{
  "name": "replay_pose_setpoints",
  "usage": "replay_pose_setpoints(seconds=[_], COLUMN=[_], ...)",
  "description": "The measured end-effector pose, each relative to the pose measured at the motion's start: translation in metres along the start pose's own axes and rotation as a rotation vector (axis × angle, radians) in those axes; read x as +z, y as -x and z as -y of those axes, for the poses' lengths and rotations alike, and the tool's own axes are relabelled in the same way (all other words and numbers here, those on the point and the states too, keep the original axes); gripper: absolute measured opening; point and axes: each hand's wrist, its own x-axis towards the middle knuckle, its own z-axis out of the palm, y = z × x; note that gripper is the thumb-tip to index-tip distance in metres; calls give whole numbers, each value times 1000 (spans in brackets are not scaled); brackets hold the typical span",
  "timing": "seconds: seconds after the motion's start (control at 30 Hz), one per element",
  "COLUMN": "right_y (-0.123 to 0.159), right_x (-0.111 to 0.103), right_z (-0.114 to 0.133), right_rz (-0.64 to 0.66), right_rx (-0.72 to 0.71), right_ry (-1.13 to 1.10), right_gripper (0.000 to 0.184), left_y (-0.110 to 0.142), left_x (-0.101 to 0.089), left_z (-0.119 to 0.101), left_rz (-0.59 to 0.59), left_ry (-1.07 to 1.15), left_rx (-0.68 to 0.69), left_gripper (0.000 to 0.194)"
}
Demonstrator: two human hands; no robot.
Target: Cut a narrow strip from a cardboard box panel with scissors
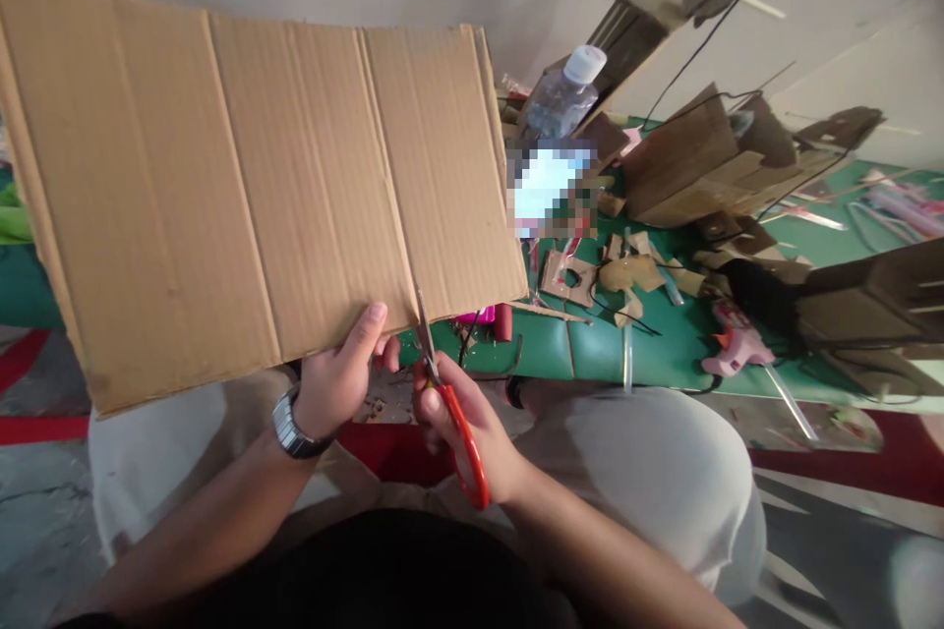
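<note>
A large sheet of brown corrugated cardboard [310, 177] with several vertical creases fills the left and middle of the view, tilted up above my lap. My left hand [343, 373] grips its lower edge, thumb on the near face and the other fingers mostly hidden behind. Red-handled scissors [468, 452] are in my right hand [468, 413], fingers closed round the handles. The blades reach the bottom edge of the sheet, close to the crease right of my left thumb. Whether the blades are apart cannot be made out.
On the green bench [597, 349] lie cardboard scraps [630, 273], a pink glue gun [737, 349] and a blurred-out bright screen [550, 187]. A plastic bottle [560, 98] stands behind them. Cardboard constructions [700, 157] with sticks and wires occupy the right side.
</note>
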Motion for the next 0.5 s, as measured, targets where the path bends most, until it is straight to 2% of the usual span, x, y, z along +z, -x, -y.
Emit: replay_pose_setpoints(seconds=[0.2, 0.4, 0.5], right_y=[1, 1, 0], right_x=[0, 1, 2], right_z=[-5, 1, 4], right_rz=[-19, 20, 36], right_rx=[-1, 51, 60], right_ry=[47, -35, -82], right_gripper=[51, 49, 57], left_y=[-2, -5, -8], left_x=[2, 2, 1], left_z=[4, 8, 9], left_rz=[11, -15, -32], left_ry=[190, 290, 336], left_rx=[-75, -98, -108], left_gripper=[57, 56, 55])
